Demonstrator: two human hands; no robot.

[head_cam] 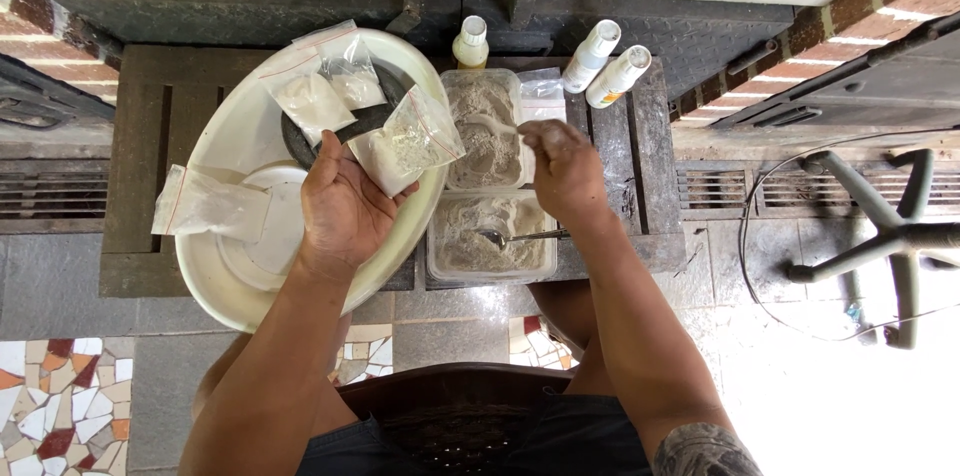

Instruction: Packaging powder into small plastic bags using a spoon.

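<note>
Over basin (215, 151), clear powder-filled bag (405, 151), left hand (345, 206)

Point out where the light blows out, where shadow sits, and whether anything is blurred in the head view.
Head view: floor at lower right washed out white by sun; dark bench in even shade; left hand and its powder bag sharp; right hand slightly soft at the fingertips.

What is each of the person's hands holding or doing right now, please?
Left hand: closed on a small clear plastic bag of white powder, held over the white round basin.
Right hand: fingers curled above the clear powder tub; what it holds cannot be told.
</note>
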